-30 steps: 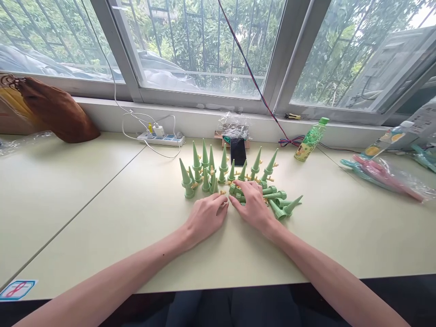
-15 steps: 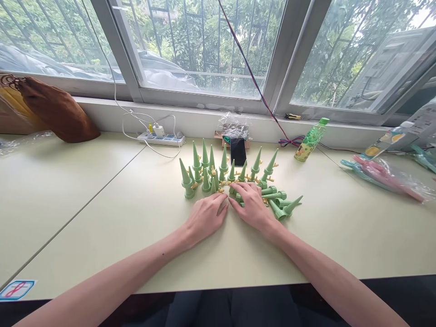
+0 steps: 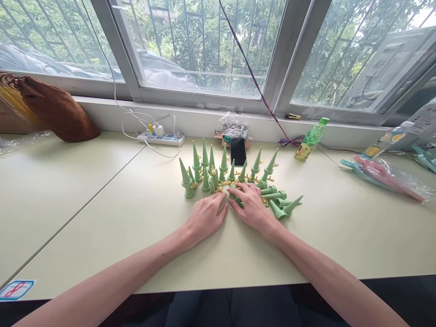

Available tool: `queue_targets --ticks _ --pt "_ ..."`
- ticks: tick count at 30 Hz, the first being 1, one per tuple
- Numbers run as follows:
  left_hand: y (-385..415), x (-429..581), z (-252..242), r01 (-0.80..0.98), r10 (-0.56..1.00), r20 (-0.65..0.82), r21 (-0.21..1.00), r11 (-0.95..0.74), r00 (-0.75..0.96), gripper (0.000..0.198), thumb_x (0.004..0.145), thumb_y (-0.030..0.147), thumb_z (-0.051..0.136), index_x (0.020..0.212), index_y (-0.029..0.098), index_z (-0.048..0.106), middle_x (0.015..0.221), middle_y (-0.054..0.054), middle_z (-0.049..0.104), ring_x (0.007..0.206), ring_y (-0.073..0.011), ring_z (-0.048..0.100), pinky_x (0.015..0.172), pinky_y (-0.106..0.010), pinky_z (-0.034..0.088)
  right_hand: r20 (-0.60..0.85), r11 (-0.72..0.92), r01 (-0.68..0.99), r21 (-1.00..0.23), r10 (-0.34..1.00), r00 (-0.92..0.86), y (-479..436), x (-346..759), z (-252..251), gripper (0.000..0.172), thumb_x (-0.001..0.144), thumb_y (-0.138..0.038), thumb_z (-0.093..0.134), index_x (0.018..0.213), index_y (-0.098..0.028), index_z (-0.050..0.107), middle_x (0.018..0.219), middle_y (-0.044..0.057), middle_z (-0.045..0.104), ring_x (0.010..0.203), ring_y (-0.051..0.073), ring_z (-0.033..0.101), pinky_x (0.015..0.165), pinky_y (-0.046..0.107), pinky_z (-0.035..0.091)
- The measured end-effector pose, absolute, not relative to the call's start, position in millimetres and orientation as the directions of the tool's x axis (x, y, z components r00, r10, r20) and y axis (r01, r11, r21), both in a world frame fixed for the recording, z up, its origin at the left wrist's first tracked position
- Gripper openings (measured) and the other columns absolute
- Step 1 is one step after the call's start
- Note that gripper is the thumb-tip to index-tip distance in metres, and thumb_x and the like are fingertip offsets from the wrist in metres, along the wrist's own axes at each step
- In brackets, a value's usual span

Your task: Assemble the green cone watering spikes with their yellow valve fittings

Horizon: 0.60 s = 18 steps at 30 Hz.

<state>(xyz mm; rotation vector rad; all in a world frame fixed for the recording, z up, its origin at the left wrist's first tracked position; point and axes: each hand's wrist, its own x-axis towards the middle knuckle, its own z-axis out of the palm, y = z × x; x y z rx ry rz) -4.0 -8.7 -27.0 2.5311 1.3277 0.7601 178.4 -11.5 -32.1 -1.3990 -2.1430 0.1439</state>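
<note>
Green plastic watering spikes (image 3: pixel 186 181) with small yellow valves stand point-up in a loose cluster before me. More green spikes (image 3: pixel 277 195) lie on their sides to the right. My left hand (image 3: pixel 206 211) rests palm down on the table at the cluster's front, fingers stretched out beside the nearest upright spikes. My right hand (image 3: pixel 251 203) reaches over the lying spikes, its fingers apart and thumb toward my left hand. A green part (image 3: pixel 234 190) shows under the right fingertips. The palms and whatever is beneath them are hidden.
A black phone (image 3: pixel 238 152) lies behind the spikes, near crumpled clear plastic (image 3: pixel 235 125). Back left is a power strip (image 3: pixel 163 139) with white cables. A green-capped bottle (image 3: pixel 310 140) and plastic-wrapped pink and teal items (image 3: pixel 381 176) are to the right; a brown bag (image 3: pixel 63 111) is far left.
My right fingers have shifted slightly over the green parts, and my left fingertips have drawn in a little. The standing spikes look much the same.
</note>
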Motion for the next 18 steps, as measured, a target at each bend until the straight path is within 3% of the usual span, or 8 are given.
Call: queue_targets --ticks 12,18 --pt "-8.6 -4.7 -26.2 0.743 0.833 0.337 0.385 -0.547 0.439 0.022 0.092 0.027 0.048 0.11 0.021 0.061 0.105 -0.01 0.071 0.09 -0.0262 0.069 0.068 -0.033 0.051 0.409 0.465 0.79 -0.4 0.862 -0.3 -13.2 177.9 -30.8 0.024 0.093 -0.029 0.055 0.115 -0.027 0.067 0.119 0.012 0.057 0.117 0.028 0.05 0.099 0.048 0.038" --pt "-9.7 -4.4 -27.5 0.703 0.816 0.362 0.42 -0.574 0.45 0.025 0.093 0.026 0.048 0.114 0.021 0.061 0.104 -0.007 0.071 0.087 -0.0225 0.069 0.071 -0.031 0.052 0.457 0.506 0.751 -0.425 0.836 -0.304 -12.6 178.1 -33.7 0.022 0.092 -0.025 0.057 0.11 -0.027 0.068 0.12 0.011 0.056 0.117 0.026 0.052 0.101 0.048 0.038"
